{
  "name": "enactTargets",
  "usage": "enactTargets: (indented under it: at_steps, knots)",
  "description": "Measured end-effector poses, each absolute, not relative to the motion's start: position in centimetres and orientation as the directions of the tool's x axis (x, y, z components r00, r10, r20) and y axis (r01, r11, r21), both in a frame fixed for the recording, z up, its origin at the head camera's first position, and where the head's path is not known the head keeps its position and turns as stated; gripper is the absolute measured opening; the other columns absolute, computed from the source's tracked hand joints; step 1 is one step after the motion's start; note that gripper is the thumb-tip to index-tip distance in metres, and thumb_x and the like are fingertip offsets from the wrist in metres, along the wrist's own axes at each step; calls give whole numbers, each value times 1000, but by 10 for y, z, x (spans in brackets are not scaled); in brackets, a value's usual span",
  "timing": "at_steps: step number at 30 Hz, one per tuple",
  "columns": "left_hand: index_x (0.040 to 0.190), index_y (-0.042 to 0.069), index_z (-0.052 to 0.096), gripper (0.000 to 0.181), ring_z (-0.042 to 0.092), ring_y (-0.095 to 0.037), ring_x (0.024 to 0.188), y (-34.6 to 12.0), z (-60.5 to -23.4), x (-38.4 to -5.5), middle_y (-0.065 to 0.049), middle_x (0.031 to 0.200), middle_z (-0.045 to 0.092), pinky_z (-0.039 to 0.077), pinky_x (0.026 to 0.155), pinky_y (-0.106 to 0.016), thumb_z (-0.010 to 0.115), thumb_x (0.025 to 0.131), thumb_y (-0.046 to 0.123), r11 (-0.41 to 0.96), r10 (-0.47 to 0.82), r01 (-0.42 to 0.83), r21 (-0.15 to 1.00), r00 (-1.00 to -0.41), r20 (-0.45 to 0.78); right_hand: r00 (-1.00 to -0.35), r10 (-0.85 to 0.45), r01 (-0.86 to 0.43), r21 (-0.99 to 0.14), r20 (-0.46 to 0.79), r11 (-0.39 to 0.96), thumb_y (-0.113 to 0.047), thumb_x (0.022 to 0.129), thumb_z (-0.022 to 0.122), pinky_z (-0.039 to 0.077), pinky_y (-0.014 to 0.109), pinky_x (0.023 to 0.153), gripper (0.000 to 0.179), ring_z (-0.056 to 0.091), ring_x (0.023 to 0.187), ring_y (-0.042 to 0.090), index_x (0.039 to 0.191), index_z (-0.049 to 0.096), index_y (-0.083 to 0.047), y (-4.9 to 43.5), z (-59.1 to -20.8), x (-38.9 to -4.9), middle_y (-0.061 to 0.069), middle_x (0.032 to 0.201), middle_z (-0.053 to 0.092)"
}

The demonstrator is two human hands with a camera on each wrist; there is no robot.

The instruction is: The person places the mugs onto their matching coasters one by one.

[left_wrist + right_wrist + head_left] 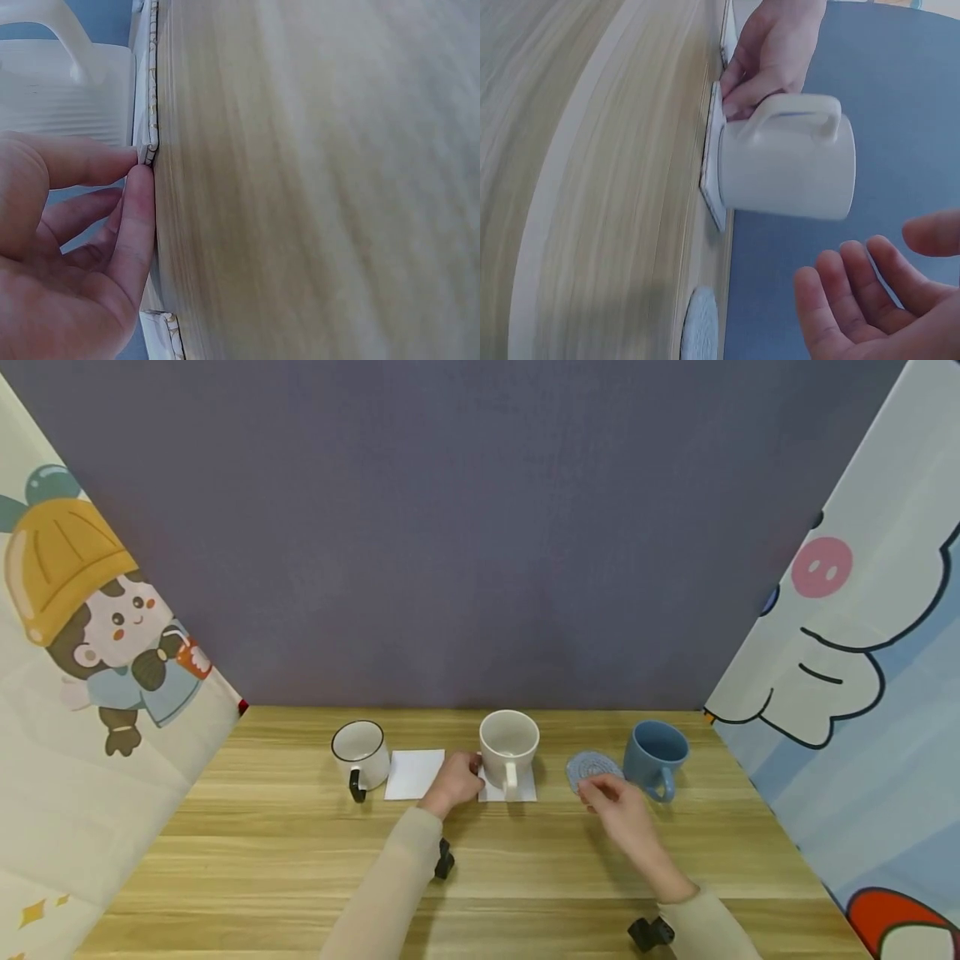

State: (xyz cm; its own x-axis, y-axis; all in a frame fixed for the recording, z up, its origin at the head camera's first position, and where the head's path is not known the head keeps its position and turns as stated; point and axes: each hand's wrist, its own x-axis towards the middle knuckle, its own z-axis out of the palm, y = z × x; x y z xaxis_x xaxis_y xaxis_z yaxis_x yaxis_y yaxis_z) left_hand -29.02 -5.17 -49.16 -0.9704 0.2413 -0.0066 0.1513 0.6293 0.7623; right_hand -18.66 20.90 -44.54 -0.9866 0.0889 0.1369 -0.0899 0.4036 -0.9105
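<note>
In front of me is a small screened-off booth (480, 435), whether in a home or an office I can't tell: a wood-grain bench (540, 877) backed by a plain grey panel (480, 568), cartoon-printed sheets (45, 793) closing in 2 sides, and 3 mugs (495, 764) in a row.

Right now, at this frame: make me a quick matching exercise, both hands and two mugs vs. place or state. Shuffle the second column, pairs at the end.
Column 1
1. left hand
2. blue mug
3. white-handled mug
4. right hand

Column 2
A. standing on a square coaster
B. fingers loosely bent, holding nothing, near the round coaster
C. pinching a corner of the square coaster
D. at the right end of the mug row

Pairs: 1-C, 2-D, 3-A, 4-B
</note>
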Motion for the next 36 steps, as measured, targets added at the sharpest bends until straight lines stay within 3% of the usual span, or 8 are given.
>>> enactTargets:
  at_steps: [4,8,16,25,30,36]
  knots:
    - [76,2,60,14,51,-22,73,-51,-490,-290,-8,80,57,43,60,-31,64,72,-11,639,239,147,755,-971,-13,-974,102,-129,-862,204,491,-16,100,64,52,27,68,23,63,77,14,105,72,5,222,-443,-187,11,90,70]
    - [77,1,61,14,51,-22,73,-50,-490,-291,-7,78,56,43,60,-31,64,72,-11,637,237,144,757,-971,-15,-958,123,-151,-822,259,550,-19,101,64,49,26,63,24,65,76,19,105,72,3,236,-440,-188,11,89,70]
    - [97,-3,70,27,55,-25,81,-51,-491,-292,-11,89,62,49,69,-36,65,71,-10,633,222,116,766,-974,-36,-942,138,-155,-761,306,630,-25,103,61,49,25,72,28,60,86,12,109,71,0,255,-428,-189,11,97,71]
    - [94,-4,69,22,54,-25,81,-54,-495,-294,-11,89,61,48,70,-36,65,73,-10,636,222,133,760,-975,-15,-924,174,-146,-737,339,660,-28,103,60,48,23,74,31,62,97,25,111,70,0,267,-423,-189,16,106,71]
    - [87,-2,68,16,53,-23,77,-53,-495,-295,-8,82,59,47,66,-34,65,73,-9,641,237,150,753,-972,-8,-899,194,-166,-717,392,677,-24,102,62,48,16,68,28,61,91,10,110,71,1,278,-428,-189,17,104,71]
    - [92,-4,69,22,54,-24,78,-52,-495,-293,-9,84,60,48,67,-34,66,72,-10,633,238,143,761,-971,-15,-873,243,-160,-720,422,675,-23,101,63,43,10,69,27,51,83,-11,109,72,2,291,-432,-192,19,102,72]
